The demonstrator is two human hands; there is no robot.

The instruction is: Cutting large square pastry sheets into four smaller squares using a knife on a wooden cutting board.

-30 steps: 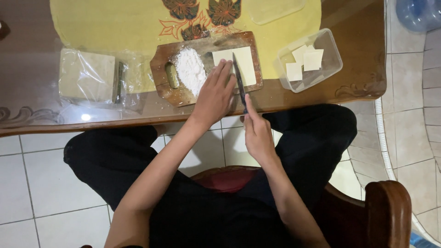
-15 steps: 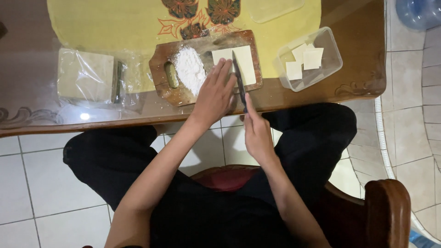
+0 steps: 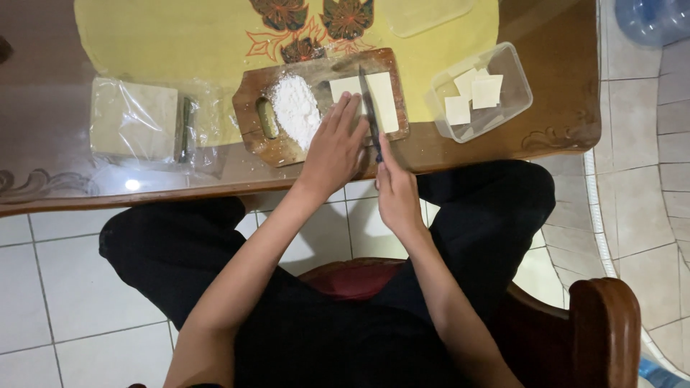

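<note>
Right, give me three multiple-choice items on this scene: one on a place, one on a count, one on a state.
1. Where is the flour pile?
A. on the wooden cutting board
B. in the clear container
C. on the floor

2. How many pale squares show in the container?
A. one
B. three
C. six

3. What does the right hand hold?
A. a knife
B. a spoon
C. nothing

Key: 1 A, the white heap sits beside the board's handle hole. 2 B, three pieces show. 3 A, the blade lies across the dough sheet that the left hand steadies.
</note>
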